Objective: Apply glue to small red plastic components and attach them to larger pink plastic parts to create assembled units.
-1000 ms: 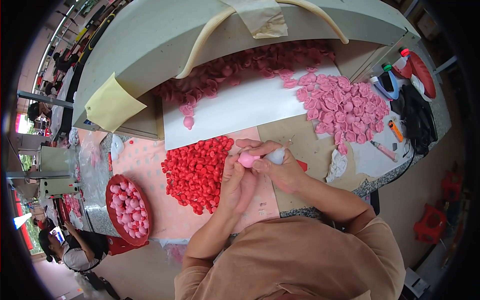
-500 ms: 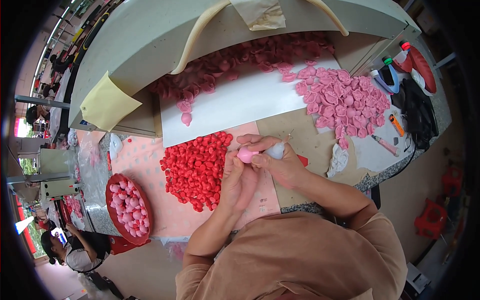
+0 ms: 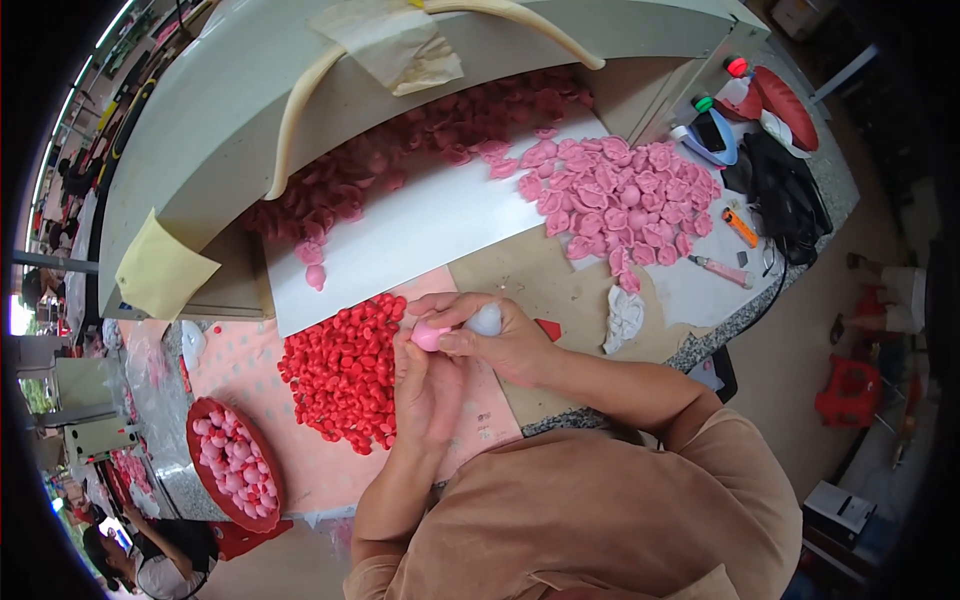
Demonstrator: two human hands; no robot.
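I view, remotely, the left hand point(image 3: 428, 395) pinching a rounded pink piece point(image 3: 430, 335); the right hand point(image 3: 505, 345) touches it while grasping a translucent bulb point(image 3: 486, 320). Leftward: heaped red pieces point(image 3: 340, 375), then a red bowl point(image 3: 260, 430). Upper right: piled pink shell-shaped pieces point(image 3: 630, 195).

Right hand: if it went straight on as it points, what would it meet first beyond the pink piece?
Probably the left hand, across the pink piece; the red pile lies beyond, though depth is unclear.
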